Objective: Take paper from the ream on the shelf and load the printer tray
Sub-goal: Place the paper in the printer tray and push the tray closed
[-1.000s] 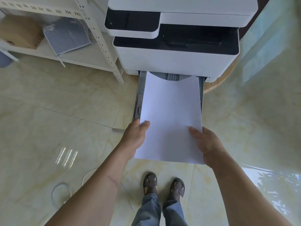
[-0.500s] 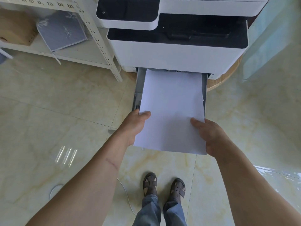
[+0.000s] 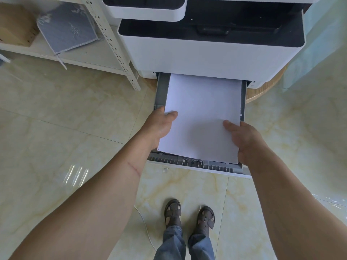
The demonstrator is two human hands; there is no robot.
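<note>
A stack of white paper lies tilted over the pulled-out grey printer tray, its far edge tucked under the white printer. My left hand grips the stack's left edge, thumb on top. My right hand holds the near right corner, thumb on top. The near edge of the paper sits just above the tray's front ribbed section. The tray's left wall shows beside the paper.
A white metal shelf stands left of the printer, with a grey-blue folder and a brown box on it. A white cable trails on the tiled floor near my sandalled feet. The printer stands on a round wooden base.
Both hands have pushed the paper forward and down into the tray; the tray's front edge now shows below the stack. My view has moved closer to the printer.
</note>
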